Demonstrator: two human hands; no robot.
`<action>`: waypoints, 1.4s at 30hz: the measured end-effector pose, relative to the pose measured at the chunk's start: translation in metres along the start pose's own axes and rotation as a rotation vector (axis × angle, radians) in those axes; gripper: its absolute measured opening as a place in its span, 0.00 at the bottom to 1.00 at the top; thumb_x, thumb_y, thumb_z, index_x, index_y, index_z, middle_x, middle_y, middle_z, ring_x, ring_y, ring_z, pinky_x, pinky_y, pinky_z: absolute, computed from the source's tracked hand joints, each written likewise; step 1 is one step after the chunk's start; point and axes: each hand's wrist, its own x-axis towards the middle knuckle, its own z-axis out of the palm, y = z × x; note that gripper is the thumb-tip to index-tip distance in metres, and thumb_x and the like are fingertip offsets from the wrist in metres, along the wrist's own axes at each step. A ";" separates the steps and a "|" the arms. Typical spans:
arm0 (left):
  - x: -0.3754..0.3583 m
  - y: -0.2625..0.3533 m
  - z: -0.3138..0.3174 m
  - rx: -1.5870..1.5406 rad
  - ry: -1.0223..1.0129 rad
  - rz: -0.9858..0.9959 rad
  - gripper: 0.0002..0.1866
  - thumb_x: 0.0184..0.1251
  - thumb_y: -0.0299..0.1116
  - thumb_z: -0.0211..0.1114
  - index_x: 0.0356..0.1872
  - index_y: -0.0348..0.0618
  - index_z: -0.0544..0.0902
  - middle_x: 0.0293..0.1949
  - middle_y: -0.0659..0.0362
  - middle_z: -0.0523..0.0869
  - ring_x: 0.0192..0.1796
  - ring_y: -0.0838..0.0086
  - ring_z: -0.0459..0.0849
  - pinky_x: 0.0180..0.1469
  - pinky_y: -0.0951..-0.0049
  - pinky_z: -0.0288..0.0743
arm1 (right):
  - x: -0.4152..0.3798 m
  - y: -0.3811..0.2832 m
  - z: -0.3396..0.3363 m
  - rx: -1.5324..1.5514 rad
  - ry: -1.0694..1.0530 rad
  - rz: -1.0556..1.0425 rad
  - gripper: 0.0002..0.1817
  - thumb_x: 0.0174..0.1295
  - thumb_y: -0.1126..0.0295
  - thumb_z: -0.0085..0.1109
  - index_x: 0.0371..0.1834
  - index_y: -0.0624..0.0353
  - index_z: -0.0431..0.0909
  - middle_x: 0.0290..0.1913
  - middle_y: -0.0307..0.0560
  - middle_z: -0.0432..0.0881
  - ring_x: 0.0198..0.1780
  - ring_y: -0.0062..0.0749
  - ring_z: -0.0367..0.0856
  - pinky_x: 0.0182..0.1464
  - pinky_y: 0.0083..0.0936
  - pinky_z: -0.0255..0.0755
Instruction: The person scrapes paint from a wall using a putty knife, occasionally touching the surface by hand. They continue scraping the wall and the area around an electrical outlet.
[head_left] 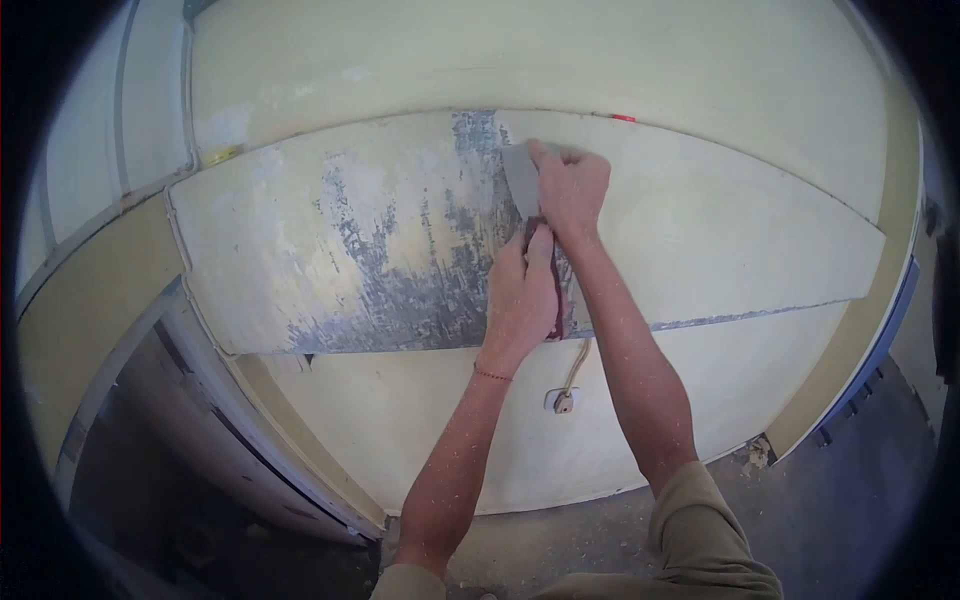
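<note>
Both hands are raised to a pale painted wall panel (720, 220), with a wide scraper between them. My left hand (522, 295), a thin beaded bracelet at its wrist, is closed around the scraper's dark red handle (556, 315). Higher up, my right hand (574, 195) grips the edge of the grey scraper blade (520, 178), its fingers partly hidden behind the hand. The blade lies close against the panel; whether its edge touches cannot be made out. Left of the hands, patchy dark grey surface (375, 260) shows through the flaking paint.
Below the panel, a plug with a cable sits in a wall socket (563, 401). A small red object (622, 118) and a yellow one (222, 155) rest along the panel's top edge. At left is a doorway (190, 430); debris (757, 453) lies in the right floor corner.
</note>
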 end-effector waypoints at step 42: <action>0.030 0.026 -0.005 0.050 -0.020 0.214 0.21 0.78 0.47 0.48 0.38 0.35 0.76 0.15 0.57 0.75 0.11 0.72 0.74 0.12 0.69 0.67 | 0.024 -0.020 0.017 0.088 0.041 0.085 0.19 0.51 0.62 0.69 0.15 0.70 0.80 0.17 0.51 0.79 0.23 0.32 0.77 0.34 0.35 0.73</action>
